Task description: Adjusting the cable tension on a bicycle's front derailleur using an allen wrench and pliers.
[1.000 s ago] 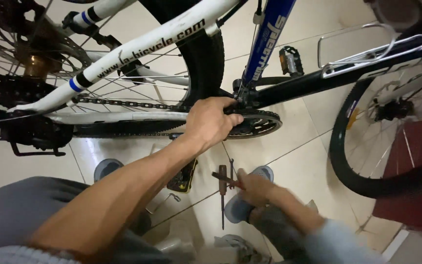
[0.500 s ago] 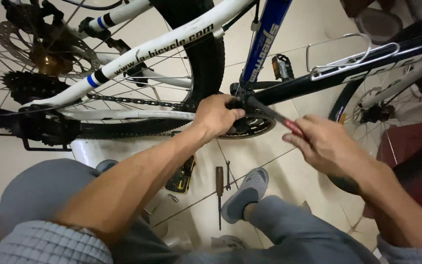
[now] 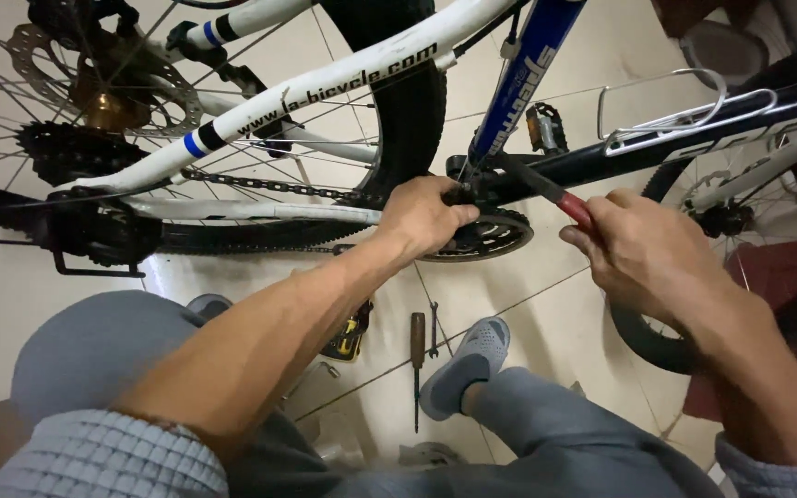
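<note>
A white and blue bicycle frame (image 3: 325, 88) stands across the view, its chainring (image 3: 491, 238) in the middle. My left hand (image 3: 422, 219) is closed around the crank area beside the chainring. My right hand (image 3: 643, 254) grips the red handle of a long dark tool (image 3: 546, 192), whose tip reaches the bottom bracket next to my left hand. The chain (image 3: 269, 184) runs left to the rear cogs (image 3: 66, 152).
On the tiled floor lie a wooden-handled screwdriver (image 3: 416, 355), a small wrench (image 3: 433, 329) and a yellow and black tool (image 3: 348, 337). My grey shoe (image 3: 468, 364) rests beside them. A second dark bicycle with a bottle cage (image 3: 684, 115) stands at right.
One second ago my right hand was down at the floor among the tools. It came up holding the red-handled tool and now points it at the crank. My left hand stayed put.
</note>
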